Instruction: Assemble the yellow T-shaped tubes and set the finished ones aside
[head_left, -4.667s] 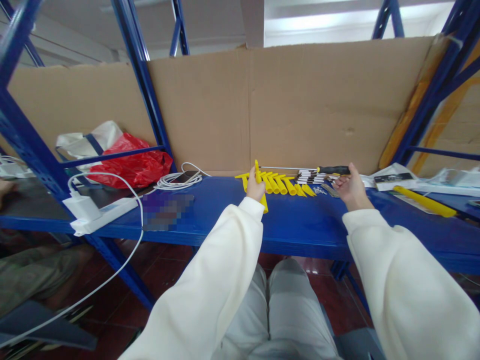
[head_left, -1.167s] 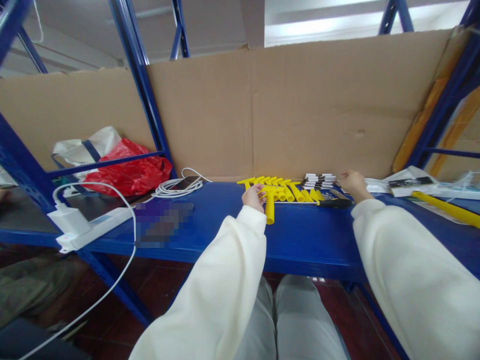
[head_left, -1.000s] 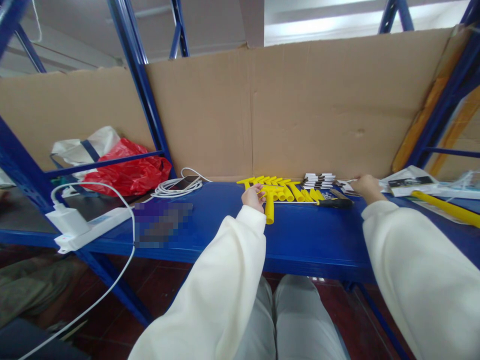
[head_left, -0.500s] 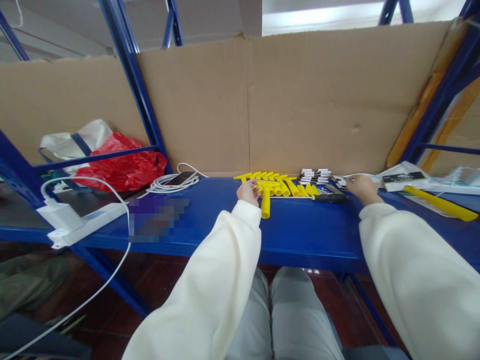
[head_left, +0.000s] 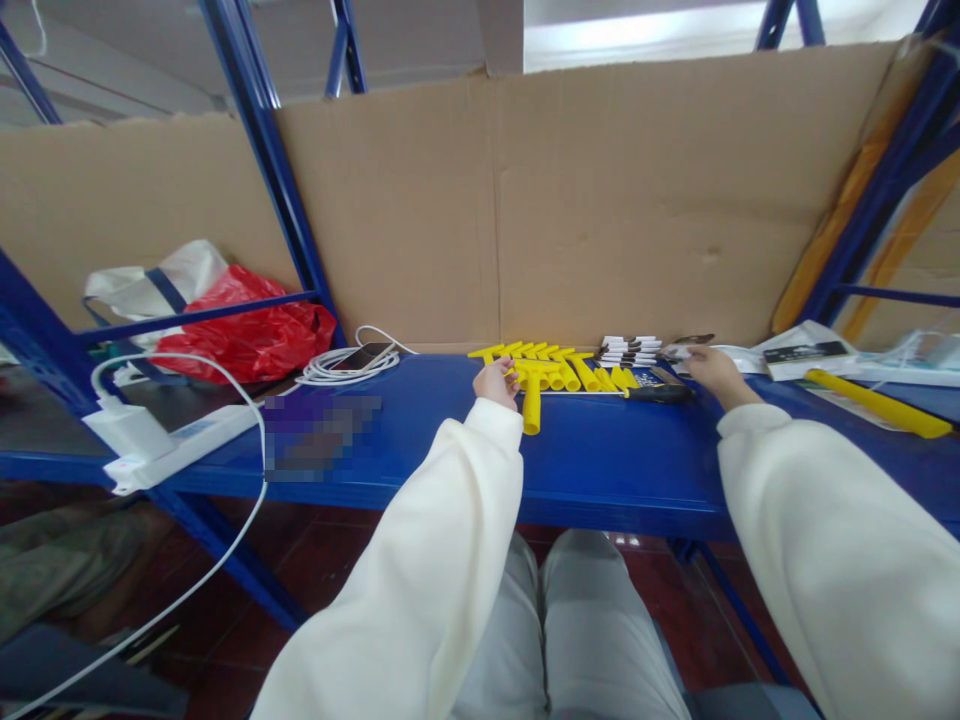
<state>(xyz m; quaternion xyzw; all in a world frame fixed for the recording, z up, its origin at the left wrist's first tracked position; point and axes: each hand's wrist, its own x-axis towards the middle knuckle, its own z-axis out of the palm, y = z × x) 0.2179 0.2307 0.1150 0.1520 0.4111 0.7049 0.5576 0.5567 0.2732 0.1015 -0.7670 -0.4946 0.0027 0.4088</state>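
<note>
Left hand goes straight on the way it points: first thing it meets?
Beyond the yellow T-piece it holds, the left hand would likely meet the row of similar yellow pieces first; depth unclear.

No text is legible: the dark panel (head_left: 806,353) on the flat white rectangular box (head_left: 811,374) is too small to read, same for dark markings on the small white rectangular pieces (head_left: 628,351).

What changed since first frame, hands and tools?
The right hand has let go of the screwdriver, now down on the blue shelf, and is beyond it by a small dark piece, grip unclear. The left hand still holds the yellow T-shaped handle, turned so its crossbar lies sideways. The row of yellow handles and red bag stayed.
</note>
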